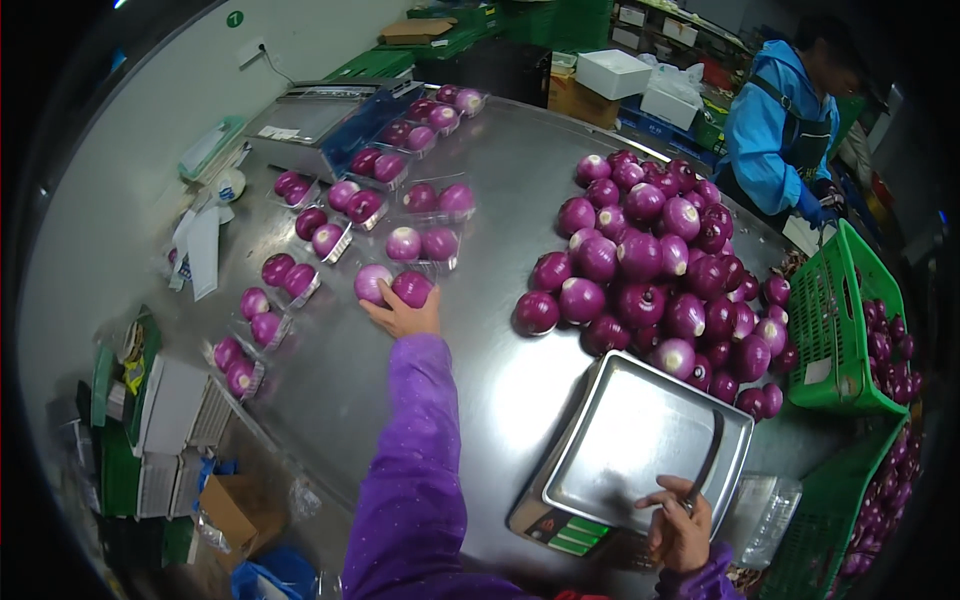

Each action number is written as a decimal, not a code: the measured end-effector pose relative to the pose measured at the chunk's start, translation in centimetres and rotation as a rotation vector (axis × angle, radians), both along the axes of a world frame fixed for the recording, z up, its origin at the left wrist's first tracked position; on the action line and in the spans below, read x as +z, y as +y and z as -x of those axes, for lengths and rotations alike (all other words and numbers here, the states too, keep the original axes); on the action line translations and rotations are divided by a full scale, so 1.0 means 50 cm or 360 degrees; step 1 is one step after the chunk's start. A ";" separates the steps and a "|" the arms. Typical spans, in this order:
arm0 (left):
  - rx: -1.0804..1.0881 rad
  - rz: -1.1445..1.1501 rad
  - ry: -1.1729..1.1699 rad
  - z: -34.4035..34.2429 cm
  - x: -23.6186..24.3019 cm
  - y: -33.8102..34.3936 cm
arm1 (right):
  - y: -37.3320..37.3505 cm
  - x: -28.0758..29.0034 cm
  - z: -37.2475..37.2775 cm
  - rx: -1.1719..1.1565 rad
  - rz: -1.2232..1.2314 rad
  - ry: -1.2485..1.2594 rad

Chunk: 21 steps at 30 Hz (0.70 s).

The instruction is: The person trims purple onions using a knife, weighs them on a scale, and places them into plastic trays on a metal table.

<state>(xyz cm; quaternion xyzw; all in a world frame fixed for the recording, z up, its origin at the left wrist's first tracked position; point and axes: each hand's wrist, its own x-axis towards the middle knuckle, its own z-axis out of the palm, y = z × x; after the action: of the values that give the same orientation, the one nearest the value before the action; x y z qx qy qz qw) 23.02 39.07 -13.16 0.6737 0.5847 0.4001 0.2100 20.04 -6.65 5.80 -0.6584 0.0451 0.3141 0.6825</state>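
Note:
My left hand (405, 312), its purple sleeve reaching up from the lower edge, closes round two red onions (373, 284) on the steel table. The hand hides much of what lies under them. Rows of clear plastic trays (340, 247), each with red onions, stand beyond it and to its left. At the lower right, my right hand (680, 522) grips a slim, dark, curved knife (713, 447) that points away over the scale's edge. Below the knife lies the scale's bare metal pan (645, 430). A large heap of loose red onions (640, 255) covers the table behind the scale.
Green crates (850, 320) of onions stand at the right edge. Empty clear trays (765, 515) are stacked beside the scale. A wrapping machine (325, 130) stands at the far left. Across the table, a person in a blue jacket (775, 130) works with gloved hands.

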 end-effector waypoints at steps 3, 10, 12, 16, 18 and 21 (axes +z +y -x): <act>-0.0007 -0.0097 0.0056 -0.103 -0.009 0.057 | -0.017 0.002 -0.019 -0.0133 -0.0007 -0.0082; -0.0650 0.0025 -0.0209 -0.260 0.006 0.197 | -0.026 0.018 -0.056 -0.0260 0.0211 -0.0084; -0.0763 0.0090 -0.0243 -0.300 0.013 0.224 | -0.035 0.014 -0.061 -0.0252 0.0212 -0.0069; -0.0940 0.0105 -0.0696 -0.351 0.012 0.191 | -0.051 0.009 -0.064 -0.0281 0.0186 -0.0090; -0.0856 0.0035 -0.0848 -0.338 0.000 0.168 | -0.069 0.009 -0.058 -0.0323 0.0147 -0.0094; -0.1097 0.0409 -0.1167 -0.300 -0.030 0.091 | -0.114 0.019 -0.042 -0.0444 0.0231 -0.0100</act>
<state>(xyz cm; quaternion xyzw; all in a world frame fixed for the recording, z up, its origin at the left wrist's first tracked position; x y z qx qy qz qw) 38.00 43.63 -14.65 0.6115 0.2613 0.4425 0.6016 22.15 -12.33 6.74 -0.7028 0.1373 0.1915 0.6713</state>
